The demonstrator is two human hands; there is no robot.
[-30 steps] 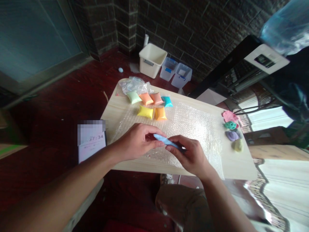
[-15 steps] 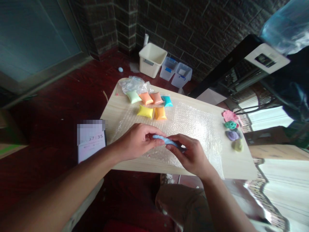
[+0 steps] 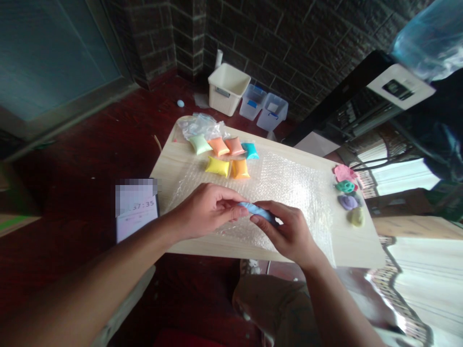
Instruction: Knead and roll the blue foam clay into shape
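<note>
A strip of light blue clay (image 3: 257,210) is pinched between both hands over a sheet of bubble wrap (image 3: 289,188) on a small pale wooden table (image 3: 173,164). My left hand (image 3: 206,209) grips its left end with closed fingers. My right hand (image 3: 287,231) holds the right end, fingers curled round it. Several small bags of coloured clay (image 3: 224,156), green, orange, teal and yellow, lie at the table's far side. Shaped clay pieces (image 3: 347,193), pink, green, purple and yellow-green, lie at the right edge.
A phone showing a timer (image 3: 136,208) stands at the table's left edge. Crumpled clear bags (image 3: 200,126) lie at the far corner. On the dark red floor beyond are a cream bin (image 3: 227,89) and two clear boxes (image 3: 264,107). My knee (image 3: 275,303) is below the table.
The blue clay strip has become shorter and thicker between my fingers, and my two hands have drawn slightly closer together. Everything else on the table is unchanged.
</note>
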